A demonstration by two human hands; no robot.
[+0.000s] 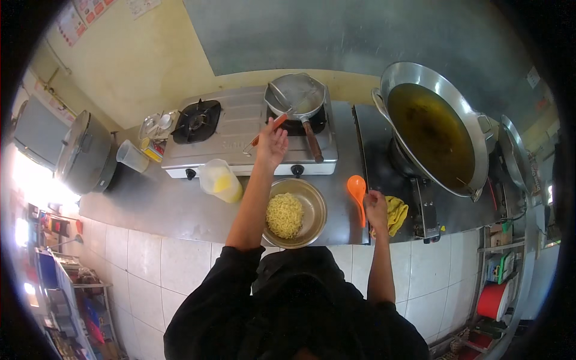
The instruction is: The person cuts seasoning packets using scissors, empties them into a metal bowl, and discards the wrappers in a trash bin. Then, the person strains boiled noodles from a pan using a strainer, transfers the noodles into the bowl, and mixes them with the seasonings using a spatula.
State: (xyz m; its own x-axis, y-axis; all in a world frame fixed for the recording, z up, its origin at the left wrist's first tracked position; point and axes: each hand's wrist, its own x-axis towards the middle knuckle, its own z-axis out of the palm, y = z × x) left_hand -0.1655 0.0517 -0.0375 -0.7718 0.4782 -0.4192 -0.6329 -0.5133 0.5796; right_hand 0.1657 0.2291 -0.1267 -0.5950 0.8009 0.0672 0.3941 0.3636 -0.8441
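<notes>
A wire strainer with an orange-brown handle [281,120] rests across a saucepan [294,95] on the right burner. My left hand [272,146] is over the stove with its palm showing and fingers apart; the strainer's handle passes behind it, and contact cannot be made out. Below that forearm, a metal bowl [316,213] holds a block of instant noodles [284,216]. My right hand [376,208] hovers over or rests at a yellow cloth [397,215], fingers curled beside an orange spoon [357,189]. Whether it grips anything is hidden.
A plastic jug of yellowish liquid [221,182] stands left of my left forearm. The two-burner gas stove [243,114] has a bare left burner [196,120]. A large wok of dark oil [432,130] sits at right. A lidded pot [85,150] and clear cup [132,155] stand left.
</notes>
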